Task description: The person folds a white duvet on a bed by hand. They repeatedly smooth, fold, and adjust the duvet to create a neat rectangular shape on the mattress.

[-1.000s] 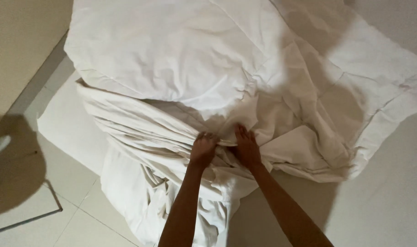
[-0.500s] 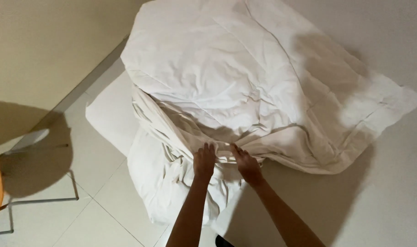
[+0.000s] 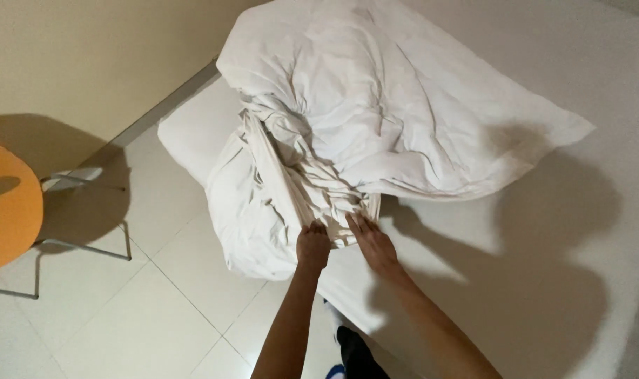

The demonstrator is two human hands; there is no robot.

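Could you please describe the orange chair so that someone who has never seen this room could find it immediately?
Start at the white bed with the crumpled white duvet that both hands are gathering. Look left across the pale tiled floor towards the wall. The orange chair, rounded with thin metal legs, is the only brightly coloured thing there.
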